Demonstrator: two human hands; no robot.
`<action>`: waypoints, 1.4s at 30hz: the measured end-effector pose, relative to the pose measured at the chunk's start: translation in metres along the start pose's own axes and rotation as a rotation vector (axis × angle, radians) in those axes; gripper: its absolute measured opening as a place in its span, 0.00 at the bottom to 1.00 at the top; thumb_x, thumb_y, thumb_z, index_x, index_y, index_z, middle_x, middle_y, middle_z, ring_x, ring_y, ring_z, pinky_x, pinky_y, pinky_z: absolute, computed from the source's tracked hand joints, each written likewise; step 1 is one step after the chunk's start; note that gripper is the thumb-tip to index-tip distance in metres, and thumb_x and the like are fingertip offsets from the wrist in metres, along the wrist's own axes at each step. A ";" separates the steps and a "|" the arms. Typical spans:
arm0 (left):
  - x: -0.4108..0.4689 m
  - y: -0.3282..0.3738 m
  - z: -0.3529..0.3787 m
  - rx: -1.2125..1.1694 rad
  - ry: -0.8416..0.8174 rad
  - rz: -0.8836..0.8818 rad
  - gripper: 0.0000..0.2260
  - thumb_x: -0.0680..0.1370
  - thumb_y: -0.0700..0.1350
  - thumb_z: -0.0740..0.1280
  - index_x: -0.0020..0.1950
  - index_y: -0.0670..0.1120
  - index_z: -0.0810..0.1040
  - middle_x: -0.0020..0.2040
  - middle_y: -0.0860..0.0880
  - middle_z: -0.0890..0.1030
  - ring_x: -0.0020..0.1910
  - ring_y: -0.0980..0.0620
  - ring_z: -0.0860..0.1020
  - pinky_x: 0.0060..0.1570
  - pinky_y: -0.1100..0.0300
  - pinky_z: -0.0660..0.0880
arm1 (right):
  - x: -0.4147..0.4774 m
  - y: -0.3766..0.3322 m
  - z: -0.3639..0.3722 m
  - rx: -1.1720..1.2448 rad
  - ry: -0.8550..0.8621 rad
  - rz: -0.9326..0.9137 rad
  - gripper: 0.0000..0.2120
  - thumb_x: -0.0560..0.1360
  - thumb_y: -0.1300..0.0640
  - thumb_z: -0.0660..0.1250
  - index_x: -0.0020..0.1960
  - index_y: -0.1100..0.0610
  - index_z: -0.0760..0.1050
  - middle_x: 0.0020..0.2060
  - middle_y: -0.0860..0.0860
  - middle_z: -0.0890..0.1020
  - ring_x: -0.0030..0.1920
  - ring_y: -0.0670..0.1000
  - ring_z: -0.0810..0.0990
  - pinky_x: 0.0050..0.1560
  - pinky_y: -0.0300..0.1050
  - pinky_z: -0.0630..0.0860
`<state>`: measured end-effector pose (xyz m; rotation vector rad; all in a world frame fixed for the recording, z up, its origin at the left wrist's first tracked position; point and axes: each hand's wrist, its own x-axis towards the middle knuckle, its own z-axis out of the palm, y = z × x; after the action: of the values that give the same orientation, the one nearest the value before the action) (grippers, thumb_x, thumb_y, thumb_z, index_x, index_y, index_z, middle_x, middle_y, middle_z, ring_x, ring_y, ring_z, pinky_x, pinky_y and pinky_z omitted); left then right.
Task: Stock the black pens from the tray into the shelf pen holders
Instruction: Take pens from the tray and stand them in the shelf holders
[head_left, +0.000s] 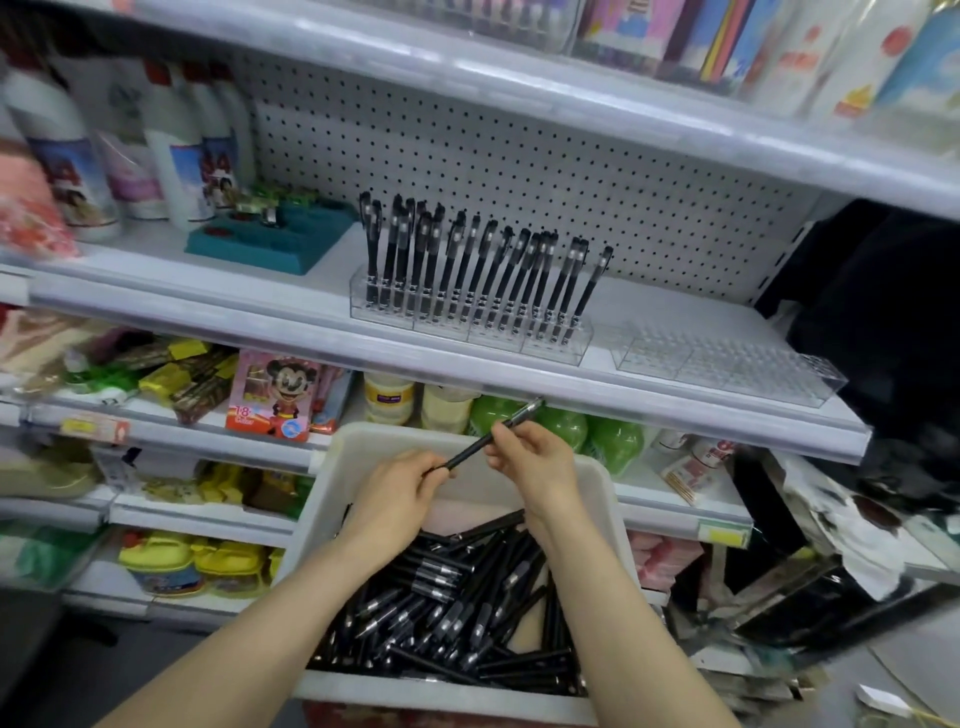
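Above the tray (374, 441) at six o'clock, we hold one black pen (475, 447) in both hands. Fingers of our left hand (400, 499) pinch its lower end, and those of our right hand (540, 462) pinch its middle. Beneath lie loose pens (447, 608) — at twelve o'clock, clear pen holders (467, 325) stand part-filled on the shelf (208, 306).

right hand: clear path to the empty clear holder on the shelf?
Probably yes: nothing stands between the right hand and the empty holder, though the left hand also pinches its pen.
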<state>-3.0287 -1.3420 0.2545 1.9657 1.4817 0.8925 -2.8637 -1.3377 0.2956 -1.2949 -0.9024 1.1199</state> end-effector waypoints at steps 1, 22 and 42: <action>0.002 0.002 -0.002 0.026 -0.003 0.033 0.07 0.80 0.45 0.64 0.54 0.50 0.81 0.48 0.54 0.79 0.50 0.54 0.77 0.50 0.57 0.74 | 0.001 -0.005 0.002 -0.013 -0.008 -0.028 0.05 0.77 0.65 0.68 0.41 0.61 0.77 0.31 0.53 0.80 0.33 0.48 0.78 0.37 0.37 0.78; 0.128 0.014 -0.087 0.648 0.277 0.292 0.29 0.73 0.37 0.70 0.73 0.46 0.67 0.69 0.46 0.70 0.68 0.46 0.67 0.66 0.52 0.68 | 0.093 -0.145 0.075 -0.570 0.167 -0.686 0.06 0.79 0.53 0.65 0.46 0.54 0.77 0.36 0.48 0.82 0.39 0.50 0.82 0.44 0.52 0.81; 0.131 0.007 -0.082 0.607 0.272 0.302 0.32 0.69 0.34 0.71 0.72 0.45 0.68 0.66 0.46 0.71 0.66 0.45 0.66 0.63 0.52 0.71 | 0.117 -0.105 0.097 -0.904 0.161 -0.545 0.11 0.79 0.53 0.66 0.54 0.60 0.80 0.42 0.54 0.84 0.41 0.52 0.80 0.42 0.41 0.71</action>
<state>-3.0624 -1.2169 0.3389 2.6479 1.7925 0.9375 -2.9154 -1.1933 0.3986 -1.6552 -1.6046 0.1394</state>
